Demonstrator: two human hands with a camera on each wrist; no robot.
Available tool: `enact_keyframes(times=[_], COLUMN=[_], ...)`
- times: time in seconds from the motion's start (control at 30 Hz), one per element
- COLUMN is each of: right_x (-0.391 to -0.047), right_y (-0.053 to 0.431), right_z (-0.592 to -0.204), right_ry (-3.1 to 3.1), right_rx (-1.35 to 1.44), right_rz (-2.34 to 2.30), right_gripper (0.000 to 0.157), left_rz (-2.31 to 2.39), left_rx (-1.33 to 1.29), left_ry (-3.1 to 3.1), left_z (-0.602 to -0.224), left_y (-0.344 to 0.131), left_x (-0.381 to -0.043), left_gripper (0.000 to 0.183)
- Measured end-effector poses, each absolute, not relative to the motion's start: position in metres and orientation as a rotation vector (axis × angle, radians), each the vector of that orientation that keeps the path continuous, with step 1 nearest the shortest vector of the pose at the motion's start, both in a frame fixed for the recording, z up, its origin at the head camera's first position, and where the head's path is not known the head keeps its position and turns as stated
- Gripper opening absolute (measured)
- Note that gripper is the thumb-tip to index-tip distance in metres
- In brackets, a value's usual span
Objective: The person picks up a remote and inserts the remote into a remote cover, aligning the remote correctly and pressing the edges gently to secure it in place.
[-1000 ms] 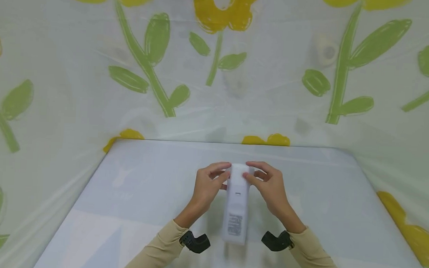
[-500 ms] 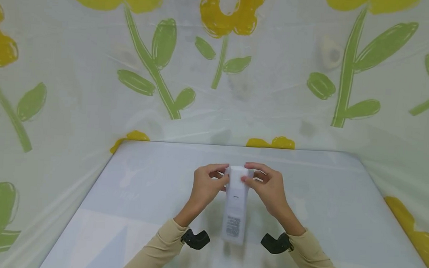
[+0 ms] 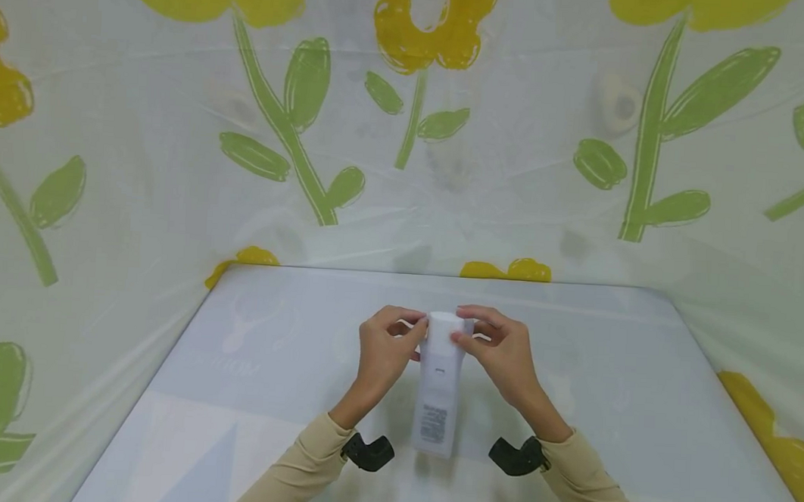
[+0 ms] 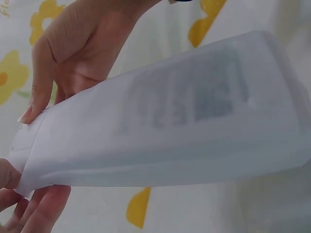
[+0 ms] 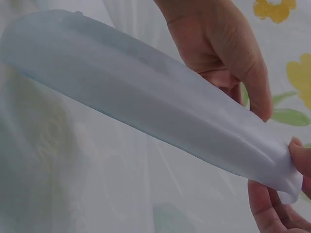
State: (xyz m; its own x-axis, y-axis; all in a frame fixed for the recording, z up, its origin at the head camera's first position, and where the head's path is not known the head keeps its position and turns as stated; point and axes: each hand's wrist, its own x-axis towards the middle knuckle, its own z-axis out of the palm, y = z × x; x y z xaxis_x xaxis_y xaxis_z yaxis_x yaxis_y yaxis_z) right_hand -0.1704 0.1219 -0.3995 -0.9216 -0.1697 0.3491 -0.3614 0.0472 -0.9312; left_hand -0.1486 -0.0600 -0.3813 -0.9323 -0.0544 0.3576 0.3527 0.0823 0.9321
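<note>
A long white packet (image 3: 438, 393) hangs between my hands above the table, its near end toward me. It looks like a frosted plastic bag around something white inside. Block print (image 4: 209, 94) shows through its near half in the left wrist view. My left hand (image 3: 382, 350) pinches the far end's left edge between thumb and fingers. On the opposite edge my right hand (image 3: 506, 353) pinches the same end, thumb on top. A paler, rounded white tip (image 3: 444, 321) shows between the two hands. In the right wrist view the bag's side (image 5: 136, 92) looks smooth and unprinted.
Beneath the packet is a pale table cover (image 3: 284, 419) with faint blue shapes. A curtain with flowers (image 3: 516, 158) hangs beyond the table's back edge and along both sides. Black wrist mounts (image 3: 369, 452) sit over the tan sleeves (image 3: 295, 465).
The packet's near end has swung slightly left, and its far end has also shifted a little left with my left hand. Both hands keep their pinch on it.
</note>
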Motion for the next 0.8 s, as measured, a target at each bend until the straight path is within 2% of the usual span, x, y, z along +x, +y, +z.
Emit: enact_keyframes(times=[0.3, 0.8], right_x=[-0.1685, -0.1658], right_y=[0.1214, 0.12], right_z=[-0.4032, -0.4031], right_ry=[-2.192, -2.209], right_rx=[0.542, 0.551], right_rz=[1.973, 1.947], right_gripper=[0.031, 0.031], left_rz=[-1.975, -2.056], left_rx=[-0.231, -0.133], left_ry=[-2.099, -2.136], left_z=[-0.3812, -0.3825], left_y=[-0.0608, -0.0606], left_x=[-0.1541, -0.1577], left_gripper=[0.008, 0.015])
